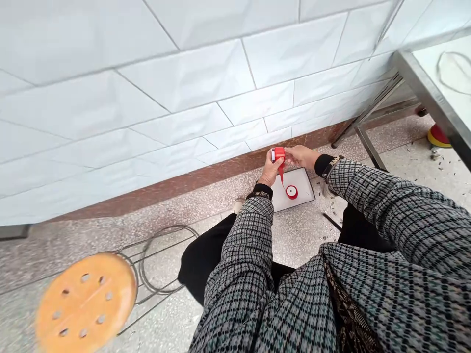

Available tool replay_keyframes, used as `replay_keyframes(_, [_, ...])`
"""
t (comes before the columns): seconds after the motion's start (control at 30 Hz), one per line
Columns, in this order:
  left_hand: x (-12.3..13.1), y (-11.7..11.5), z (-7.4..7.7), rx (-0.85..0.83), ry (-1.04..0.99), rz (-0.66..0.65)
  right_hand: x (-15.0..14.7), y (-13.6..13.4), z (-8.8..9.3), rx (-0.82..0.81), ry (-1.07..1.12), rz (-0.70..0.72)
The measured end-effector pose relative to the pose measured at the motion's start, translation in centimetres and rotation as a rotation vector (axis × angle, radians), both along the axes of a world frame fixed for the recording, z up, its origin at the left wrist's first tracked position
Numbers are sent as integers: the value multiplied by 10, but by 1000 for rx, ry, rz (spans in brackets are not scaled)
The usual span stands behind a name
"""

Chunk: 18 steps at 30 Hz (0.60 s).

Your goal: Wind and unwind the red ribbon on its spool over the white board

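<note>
My left hand (270, 170) is closed around a small white piece (273, 155) with red ribbon (280, 152) wrapped over it. At its right side, my right hand (302, 156) has its fingers drawn together against the red ribbon; their tips are partly hidden. A strand of ribbon hangs from the wrapped piece down to a ribbon spool (292, 191) with a white face and red edge. This spool lies in a shallow white tray (304, 182) with a dark rim, on the floor below my hands.
An orange stool (88, 301) with metal legs lies tipped at the lower left. A metal-framed table (430, 88) stands at the right, a red and yellow object (438, 136) beneath it. Small scraps litter the speckled floor. White tiled wall (206, 73) rises ahead.
</note>
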<state>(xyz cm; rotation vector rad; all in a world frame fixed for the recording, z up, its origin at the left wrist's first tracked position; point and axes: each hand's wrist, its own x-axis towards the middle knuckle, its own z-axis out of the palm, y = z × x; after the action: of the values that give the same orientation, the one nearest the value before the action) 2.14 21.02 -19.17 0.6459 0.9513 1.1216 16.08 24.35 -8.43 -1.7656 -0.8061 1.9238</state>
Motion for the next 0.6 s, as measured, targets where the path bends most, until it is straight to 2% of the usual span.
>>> replay_keyframes(0.13, [-8,2,57,90,70,-73,-1,-10,55,-53,245,-160])
replay_keyframes(0.2, [-15,-4,80,144,139,-76,0,-18,74,-124,400,-163])
replay_keyframes(0.27, [-21,-14,95,196,203,-58,0,-27,86,-152,507,-162])
replay_keyframes(0.33, [-23,-24,103,214,218,-37,-1,-35,91,-140,529,-153])
replay_keyframes(0.43, [-16,-31,106,179,173,-37,-3,-41,95,-29,412,-130])
replay_keyframes(0.53, [-5,-23,109,183,122,-53,-4,-38,99,122,259,-115])
replay_keyframes(0.6, [-1,-11,115,248,92,-62,-4,-34,104,199,247,-131])
